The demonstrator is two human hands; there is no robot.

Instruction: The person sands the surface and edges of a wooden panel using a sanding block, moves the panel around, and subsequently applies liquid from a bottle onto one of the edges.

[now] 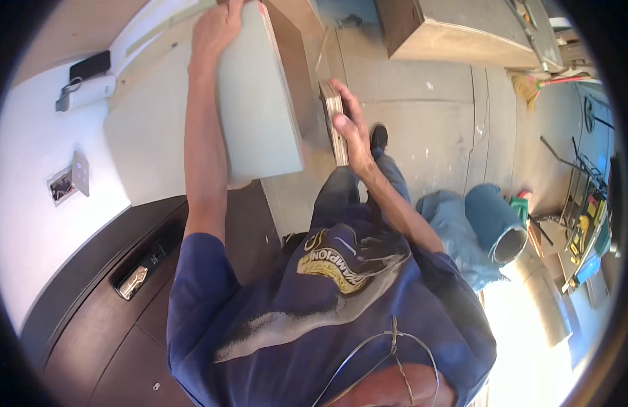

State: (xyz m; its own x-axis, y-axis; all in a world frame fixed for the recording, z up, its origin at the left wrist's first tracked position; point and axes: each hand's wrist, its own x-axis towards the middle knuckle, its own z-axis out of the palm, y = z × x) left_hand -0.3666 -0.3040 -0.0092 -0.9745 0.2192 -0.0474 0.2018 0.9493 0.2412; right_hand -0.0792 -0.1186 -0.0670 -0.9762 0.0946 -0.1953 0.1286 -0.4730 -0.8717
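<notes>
My left hand (215, 30) grips the top edge of a large pale grey-green panel (259, 115), which stands upright in front of me. My right hand (351, 129) is closed around a narrow plywood board (333, 112) seen edge-on, just right of the panel. The two pieces stand close together with a small gap between them. Both my forearms reach up from my blue shirt.
A dark wooden cabinet (124, 319) with a metal handle (134, 281) sits at lower left under a white wall with a socket plate (69, 180). A wooden box (456, 30) stands on the concrete floor ahead. A blue roll (493, 220), a broom (531, 85) and tools (585, 234) lie to the right.
</notes>
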